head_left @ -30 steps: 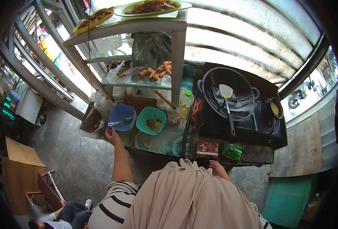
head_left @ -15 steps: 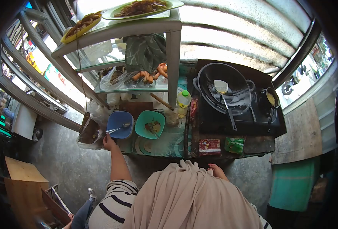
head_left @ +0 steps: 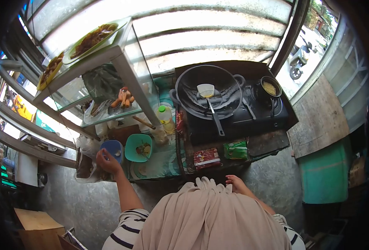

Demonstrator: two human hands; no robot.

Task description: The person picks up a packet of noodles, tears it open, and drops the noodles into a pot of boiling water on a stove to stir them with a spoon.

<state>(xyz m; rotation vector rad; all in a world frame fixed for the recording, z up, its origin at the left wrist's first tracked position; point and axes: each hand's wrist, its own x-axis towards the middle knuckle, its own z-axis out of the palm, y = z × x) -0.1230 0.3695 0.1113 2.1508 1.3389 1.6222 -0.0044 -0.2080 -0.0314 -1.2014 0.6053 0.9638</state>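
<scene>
My left hand (head_left: 108,162) hovers over the near left edge of the blue bowl (head_left: 117,145), its fingers loosely bent and apart, with nothing visible in them. A metal spoon (head_left: 118,153) shows inside that bowl, partly hidden by the hand. Just right of it stands a turquoise bowl (head_left: 130,148) holding chopped, mixed ingredients and a utensil. My right hand (head_left: 235,183) hangs low before the counter's front edge, fingers relaxed and holding nothing I can see. Nearest to it are a red packet (head_left: 207,157) and a green packet (head_left: 235,150).
A black wok (head_left: 193,104) with a spatula (head_left: 210,106) in it sits on the stove (head_left: 251,125), beside a small pan (head_left: 271,88) of yellowish food. Left stands a glass cabinet (head_left: 120,58) with plates on top. A yellowish bottle (head_left: 165,118) stands between.
My view has turned right, so the counter shifts left. My left hand has come off the spoon at the blue bowl's rim and lifted over the bowl. My right hand stays low.
</scene>
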